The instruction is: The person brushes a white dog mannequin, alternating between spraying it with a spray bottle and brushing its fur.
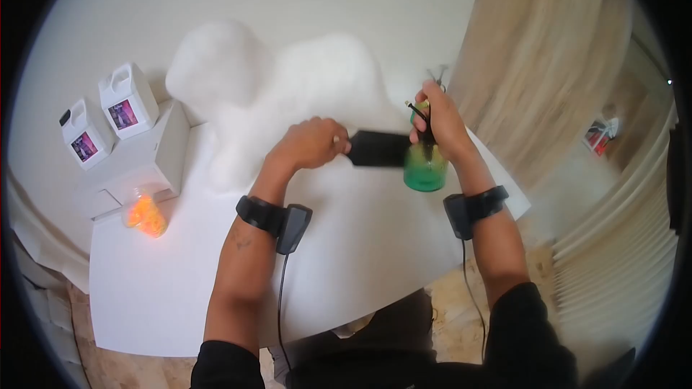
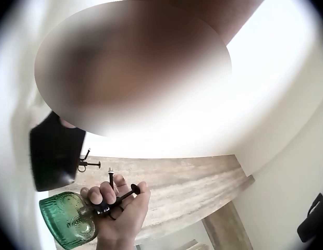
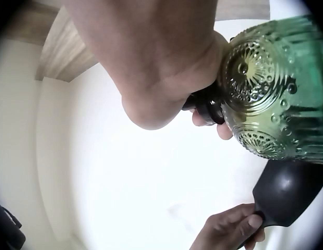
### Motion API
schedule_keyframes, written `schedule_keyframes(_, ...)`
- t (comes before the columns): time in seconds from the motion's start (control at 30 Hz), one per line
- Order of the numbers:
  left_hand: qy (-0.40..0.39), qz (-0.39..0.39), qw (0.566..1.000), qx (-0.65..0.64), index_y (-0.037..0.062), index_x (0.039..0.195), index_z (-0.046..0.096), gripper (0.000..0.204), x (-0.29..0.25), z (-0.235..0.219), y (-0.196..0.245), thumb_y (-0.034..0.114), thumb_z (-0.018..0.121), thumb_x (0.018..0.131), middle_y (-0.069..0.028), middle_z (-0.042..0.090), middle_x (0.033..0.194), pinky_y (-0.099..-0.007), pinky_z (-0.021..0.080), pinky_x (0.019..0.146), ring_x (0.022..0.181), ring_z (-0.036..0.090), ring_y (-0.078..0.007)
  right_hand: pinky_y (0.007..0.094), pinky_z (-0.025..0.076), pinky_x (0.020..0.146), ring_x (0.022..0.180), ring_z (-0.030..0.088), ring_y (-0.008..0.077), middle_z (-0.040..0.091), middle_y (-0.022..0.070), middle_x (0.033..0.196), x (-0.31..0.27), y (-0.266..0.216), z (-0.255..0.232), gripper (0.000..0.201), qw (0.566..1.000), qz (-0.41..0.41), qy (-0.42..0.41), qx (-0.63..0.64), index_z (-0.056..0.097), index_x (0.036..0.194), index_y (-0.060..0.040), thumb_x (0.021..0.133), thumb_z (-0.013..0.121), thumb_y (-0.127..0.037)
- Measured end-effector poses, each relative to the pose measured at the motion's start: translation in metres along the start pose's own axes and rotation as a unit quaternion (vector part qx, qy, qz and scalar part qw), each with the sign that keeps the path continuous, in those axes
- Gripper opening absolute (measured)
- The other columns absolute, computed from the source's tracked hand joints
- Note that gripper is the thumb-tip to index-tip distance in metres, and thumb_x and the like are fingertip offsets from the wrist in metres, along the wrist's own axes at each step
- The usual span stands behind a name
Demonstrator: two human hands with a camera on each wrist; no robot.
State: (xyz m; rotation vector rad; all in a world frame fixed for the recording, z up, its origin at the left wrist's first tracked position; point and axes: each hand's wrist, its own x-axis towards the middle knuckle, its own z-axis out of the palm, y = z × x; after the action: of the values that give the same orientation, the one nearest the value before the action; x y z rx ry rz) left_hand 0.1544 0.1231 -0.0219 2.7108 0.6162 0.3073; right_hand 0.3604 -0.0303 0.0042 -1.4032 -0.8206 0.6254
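In the head view my left hand (image 1: pixel 310 142) holds the handle of a flat black paddle-shaped tool (image 1: pixel 378 148), its broad end pointing right. My right hand (image 1: pixel 445 121) grips the neck and black pump top of a green glass bottle (image 1: pixel 425 173), which stands upright beside the tool's broad end. From the right wrist, the bottle's embossed glass (image 3: pixel 276 88) is close up, with the smooth black tool (image 3: pixel 289 192) and my left fingers round its handle beyond. In the left wrist view a blurred oval covers most of my left hand; the tool (image 2: pixel 57 156) hangs near the bottle (image 2: pixel 70 221).
A large white fluffy form (image 1: pixel 324 79) rests behind my hands on the white table (image 1: pixel 346 274). To the left, two white jugs (image 1: pixel 130 101) stand on a white box (image 1: pixel 162 151), with a clear container of glowing orange pieces (image 1: pixel 148 216) in front. Pleated fabric hangs at right.
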Motion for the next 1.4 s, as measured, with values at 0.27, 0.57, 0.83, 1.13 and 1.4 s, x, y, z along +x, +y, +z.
schedule_keyframes(0.27, 0.215, -0.090, 0.972, 0.042, 0.0093, 0.104, 0.075, 0.022, 0.013, -0.001, 0.006, 0.028, 0.065, 0.099, -0.0136, 0.071, 0.076, -0.0432, 0.052, 0.069, 0.074, 0.067, -0.0350, 0.0352, 0.045, 0.051, 0.048, 0.053, 0.0188, 0.046, 0.0037, 0.060, -0.003, -0.005, 0.019, 0.045, 0.999, -0.019, -0.016, 0.034, 0.048, 0.104, -0.0034, 0.099, 0.048, -0.049)
schedule_keyframes(0.57, -0.041, -0.070, 0.996, 0.025, 0.0107, 0.102, 0.078, 0.021, 0.002, -0.009, 0.007, 0.028, 0.067, 0.096, -0.0128, 0.073, 0.083, -0.0427, 0.054, 0.075, 0.081, 0.070, -0.0298, 0.0332, 0.045, 0.053, 0.049, 0.054, 0.0195, 0.046, 0.0033, 0.060, -0.001, -0.004, 0.021, 0.050, 1.000, -0.016, -0.009, -0.007, 0.049, 0.104, -0.0018, 0.098, 0.047, -0.052)
schedule_keyframes(0.83, 0.181, -0.023, 0.983, 0.029, 0.0064, 0.098, 0.075, 0.022, 0.011, 0.004, -0.014, 0.026, 0.065, 0.098, -0.0141, 0.069, 0.074, -0.0433, 0.051, 0.068, 0.069, 0.066, -0.0304, 0.0334, 0.046, 0.054, 0.050, 0.054, 0.0191, 0.045, 0.0028, 0.060, -0.004, -0.009, 0.032, 0.048, 0.999, -0.022, -0.036, -0.021, 0.048, 0.104, -0.0025, 0.099, 0.046, -0.050)
schedule_keyframes(1.13, 0.104, 0.022, 0.993, 0.045, 0.0108, 0.100, 0.075, 0.022, 0.007, 0.018, -0.019, 0.030, 0.065, 0.098, -0.0141, 0.071, 0.079, -0.0468, 0.052, 0.071, 0.078, 0.067, -0.0362, 0.0347, 0.046, 0.054, 0.051, 0.051, 0.0193, 0.044, 0.0037, 0.061, -0.001, -0.003, 0.042, 0.038, 0.999, -0.015, -0.049, -0.012, 0.050, 0.107, -0.0019, 0.098, 0.045, -0.038)
schedule_keyframes(1.4, 0.215, -0.047, 0.975, 0.029, 0.0114, 0.104, 0.075, 0.024, 0.002, 0.015, -0.005, 0.032, 0.064, 0.098, -0.0140, 0.071, 0.078, -0.0463, 0.053, 0.071, 0.079, 0.069, -0.0363, 0.0329, 0.048, 0.050, 0.052, 0.048, 0.0151, 0.044, 0.0026, 0.063, 0.001, -0.007, 0.047, 0.042, 0.999, -0.011, -0.050, -0.011, 0.049, 0.101, -0.0031, 0.099, 0.048, -0.045)
